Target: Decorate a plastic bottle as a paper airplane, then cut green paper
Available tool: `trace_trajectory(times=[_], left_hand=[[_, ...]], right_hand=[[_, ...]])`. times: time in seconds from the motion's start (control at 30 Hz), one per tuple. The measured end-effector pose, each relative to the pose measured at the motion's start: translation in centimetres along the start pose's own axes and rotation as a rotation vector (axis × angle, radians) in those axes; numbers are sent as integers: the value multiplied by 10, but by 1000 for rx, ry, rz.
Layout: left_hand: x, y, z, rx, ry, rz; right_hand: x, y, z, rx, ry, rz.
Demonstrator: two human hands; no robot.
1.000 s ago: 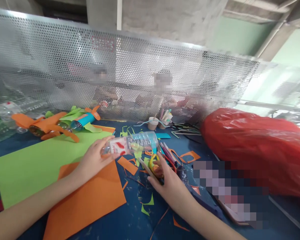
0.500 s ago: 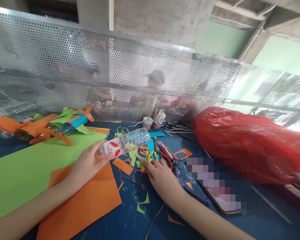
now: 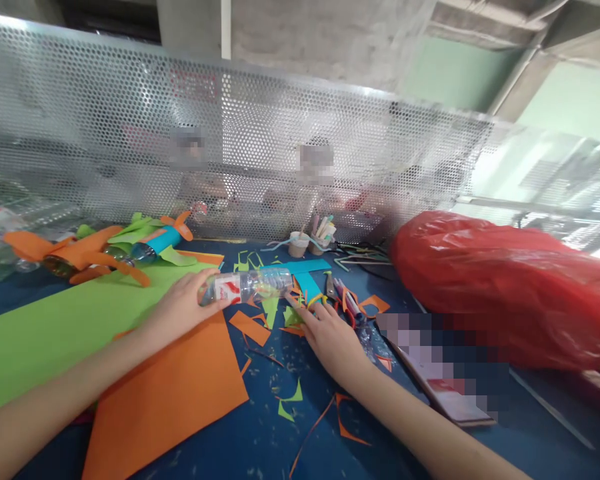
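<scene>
My left hand (image 3: 183, 308) grips the neck end of a clear plastic bottle (image 3: 247, 285) with a red and white label. The bottle lies almost flat, low over the blue table, pointing right. My right hand (image 3: 330, 337) rests palm down on the table. Its fingers reach into a heap of paper scraps and scissors with coloured handles (image 3: 341, 300) beside a blue paper piece (image 3: 305, 275). Whether those fingers hold anything is hidden. An orange paper sheet (image 3: 173, 393) lies under my left wrist, over a green sheet (image 3: 65, 320).
Bottles wrapped in orange, green and blue paper (image 3: 105, 248) lie at the back left. A red plastic bag (image 3: 500, 287) fills the right side. Small cups with sticks (image 3: 310, 241) stand by the perforated metal screen (image 3: 260, 147). Paper scraps litter the blue table (image 3: 260, 433).
My left hand has lowered the bottle from a raised tilt to nearly flat near the table. My right hand has slid farther forward into the scissors and scraps.
</scene>
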State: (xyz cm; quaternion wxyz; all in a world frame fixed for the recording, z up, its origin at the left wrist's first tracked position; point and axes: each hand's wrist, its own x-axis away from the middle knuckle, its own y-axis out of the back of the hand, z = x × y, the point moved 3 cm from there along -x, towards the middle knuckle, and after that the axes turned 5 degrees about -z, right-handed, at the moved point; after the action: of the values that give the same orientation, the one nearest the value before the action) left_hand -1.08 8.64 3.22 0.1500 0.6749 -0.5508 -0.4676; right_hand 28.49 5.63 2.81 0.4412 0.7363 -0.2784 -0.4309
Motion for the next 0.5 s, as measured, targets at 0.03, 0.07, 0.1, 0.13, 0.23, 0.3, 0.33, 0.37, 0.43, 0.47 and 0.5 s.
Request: trace_trajectory(times=[0.03,0.07,0.1,0.13,0.23,0.3,0.33,0.37,0.43,0.47,0.5], left_hand=[[-6,-1,0,-5,-26,5],[-13,-1,1,-2,-37,14],[-19,-2,2,2,-42,21],[-24,-3,2,9,-44,33],[-35,-6,3,28,-37,74],[-38,-9,4,38,-24,88],[-39,-11,4,44,-19,92],[-40,-12,4,51,-16,96],[-41,-15,3,68,-20,114],[-41,-16,3,76,-25,128],[-40,-16,2,85,-29,143]], right_hand=[[0,1,2,-25,17,-3],[1,2,4,-44,28,-12],[1,2,5,-58,35,-26],[2,3,6,-70,37,-43],[4,6,6,-120,38,-95],[5,9,6,-166,47,-112],[6,9,6,-186,55,-117],[7,10,7,-204,65,-118],[9,9,9,-237,80,-118],[9,8,9,-254,84,-119],[10,7,10,-271,87,-121]])
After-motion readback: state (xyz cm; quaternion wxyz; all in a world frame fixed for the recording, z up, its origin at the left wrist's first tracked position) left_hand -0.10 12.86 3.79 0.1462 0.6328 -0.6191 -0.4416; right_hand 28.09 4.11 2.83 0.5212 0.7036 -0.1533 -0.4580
